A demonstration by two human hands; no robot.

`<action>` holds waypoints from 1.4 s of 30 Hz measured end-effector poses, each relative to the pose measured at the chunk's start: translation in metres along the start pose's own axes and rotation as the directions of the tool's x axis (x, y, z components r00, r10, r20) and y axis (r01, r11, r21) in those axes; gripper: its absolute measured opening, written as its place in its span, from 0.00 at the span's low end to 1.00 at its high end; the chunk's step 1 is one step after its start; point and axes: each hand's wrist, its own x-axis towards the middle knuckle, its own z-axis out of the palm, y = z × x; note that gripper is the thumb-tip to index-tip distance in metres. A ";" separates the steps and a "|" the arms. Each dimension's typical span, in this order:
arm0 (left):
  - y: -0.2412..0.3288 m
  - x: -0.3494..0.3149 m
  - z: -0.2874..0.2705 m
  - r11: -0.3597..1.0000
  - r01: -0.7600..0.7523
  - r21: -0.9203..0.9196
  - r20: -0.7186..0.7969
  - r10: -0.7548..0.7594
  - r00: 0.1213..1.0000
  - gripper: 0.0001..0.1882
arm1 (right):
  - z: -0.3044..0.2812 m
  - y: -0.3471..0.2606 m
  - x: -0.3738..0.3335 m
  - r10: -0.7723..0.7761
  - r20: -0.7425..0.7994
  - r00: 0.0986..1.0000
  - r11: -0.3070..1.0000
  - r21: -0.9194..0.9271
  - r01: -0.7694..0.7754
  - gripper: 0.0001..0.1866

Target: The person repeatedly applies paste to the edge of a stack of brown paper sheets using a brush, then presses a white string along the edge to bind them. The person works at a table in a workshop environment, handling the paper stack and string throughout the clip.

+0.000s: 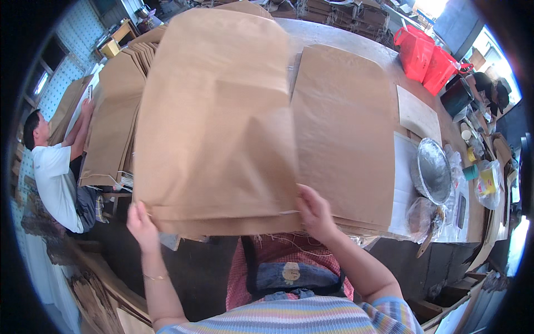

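Note:
A large brown paper sack (217, 122) spreads out in front of me, its near edge folded over in a band. My left hand (143, 225) is closed on its near left corner, thumb on top. At the near right corner my right hand (316, 211) pinches the same sack, its fingertips partly hidden. To the right lies a stack of similar brown sacks (345, 133) on the table, partly covered by the held one. More sacks (114, 106) are piled in overlapping layers to the left.
A metal bowl (433, 171) and a brush (428, 236) sit at the table's right side, near a plastic-wrapped container (488, 181). Red bags (420, 55) stand at the far right. A person in a white shirt (55, 172) is at the left; another person (489, 92) bends at the right.

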 end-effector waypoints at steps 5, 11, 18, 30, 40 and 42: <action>-0.131 0.071 0.003 0.999 0.052 0.010 0.063 -0.053 0.997 0.15 | 0.087 0.014 0.030 0.223 0.171 0.960 0.975 -0.046 -0.219 0.21; -0.114 0.079 0.007 0.776 -0.017 0.631 -0.018 0.036 0.999 0.13 | -0.013 -0.043 -0.022 0.072 0.612 0.788 0.995 -0.104 -0.010 0.22; 0.084 -0.062 0.051 0.810 -0.585 -0.036 0.150 0.584 0.798 0.05 | -0.240 -0.047 -0.149 0.070 -0.391 0.918 0.372 -0.843 -0.388 0.25; 0.086 -0.190 0.201 0.697 -0.553 -0.457 0.806 0.587 0.073 0.09 | -0.275 -0.047 -0.187 -0.285 -0.728 0.623 0.828 -0.514 -0.222 0.07; 0.145 -0.134 0.098 0.740 -0.592 -0.318 0.783 0.557 0.275 0.08 | -0.100 -0.040 -0.060 0.032 -0.552 0.833 0.990 -0.098 -0.102 0.06; 0.155 -0.127 0.097 0.698 -0.663 -0.269 0.668 0.631 0.394 0.10 | -0.066 -0.042 -0.028 0.015 -0.442 0.897 0.992 -0.104 -0.068 0.08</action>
